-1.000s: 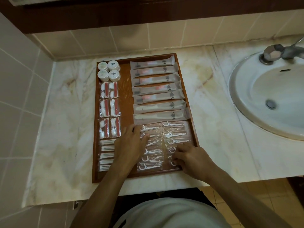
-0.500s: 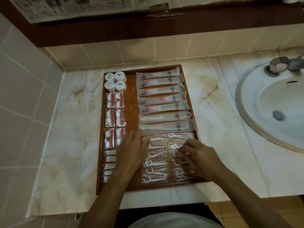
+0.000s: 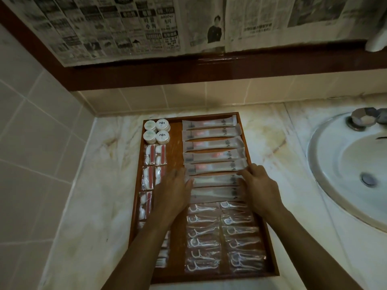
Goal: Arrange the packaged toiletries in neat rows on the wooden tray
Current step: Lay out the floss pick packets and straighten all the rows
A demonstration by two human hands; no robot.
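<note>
A wooden tray [image 3: 175,143] lies on the marble counter. Several long toothbrush packets [image 3: 211,144] are stacked in a column on its right half. Below them lie two columns of wrapped floss picks [image 3: 203,241]. On the left are small round white tubs [image 3: 157,130], red-and-white cotton packets [image 3: 155,154] and small packets partly hidden by my left arm. My left hand [image 3: 174,191] rests flat at the left ends of the lower toothbrush packets. My right hand [image 3: 258,186] touches their right ends with fingertips. Neither hand is closed around anything.
A white sink basin [image 3: 345,174] with a metal tap [image 3: 364,118] sits at the right. The marble counter [image 3: 98,185] meets a tiled wall on the left. Newspaper [image 3: 146,24] covers the wall above a dark wooden ledge [image 3: 209,68].
Both hands moved up from the floss picks to the two ends of the lower toothbrush packets. The view has tilted up and now shows the newspaper.
</note>
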